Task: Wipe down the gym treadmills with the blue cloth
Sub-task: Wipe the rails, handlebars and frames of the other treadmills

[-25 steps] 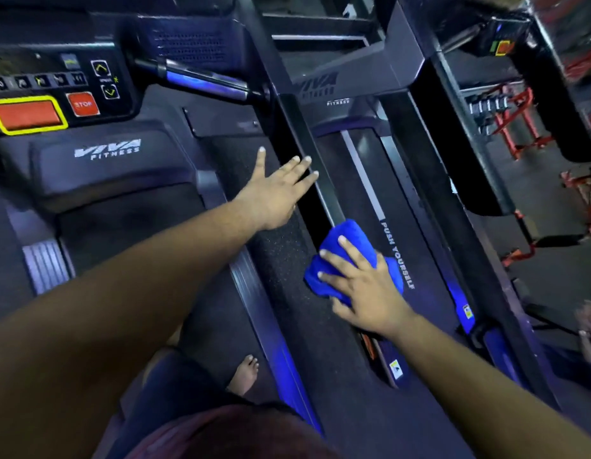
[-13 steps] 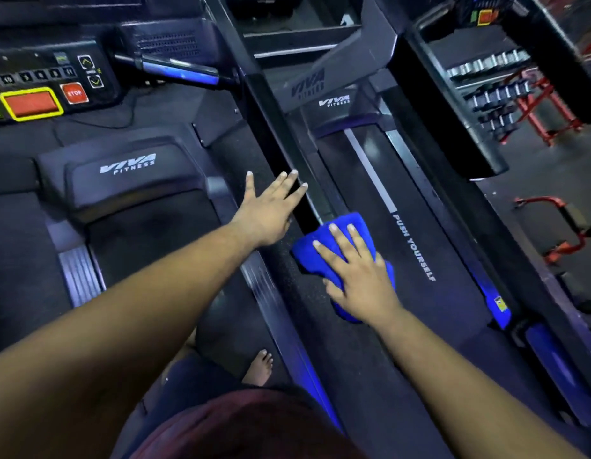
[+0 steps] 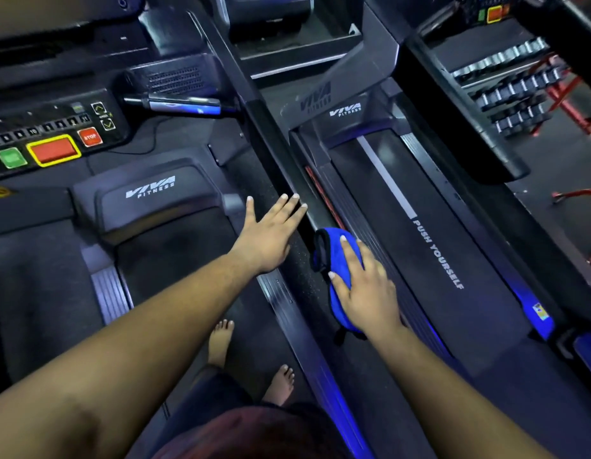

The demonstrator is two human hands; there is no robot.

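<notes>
The blue cloth (image 3: 324, 250) lies bunched on the left side rail of the right treadmill (image 3: 430, 233), whose belt reads "PUSH YOURSELF". My right hand (image 3: 365, 286) presses flat on the cloth, fingers spread over it. My left hand (image 3: 269, 233) rests open, palm down, on the speckled black side rail of the left treadmill (image 3: 161, 260), fingertips at the dark handrail bar between the two machines. Part of the cloth is hidden under my right palm.
The left treadmill's console (image 3: 52, 137) with red, green and STOP buttons is at upper left. A handrail bar (image 3: 277, 147) runs diagonally between the machines. A dumbbell rack (image 3: 512, 91) on a red frame stands at upper right. My bare feet (image 3: 221, 342) stand on the left treadmill.
My right hand has slid the cloth along the right treadmill's side rail, and the cloth is more bunched. My left hand stays on the left rail. The view has tilted toward the consoles.
</notes>
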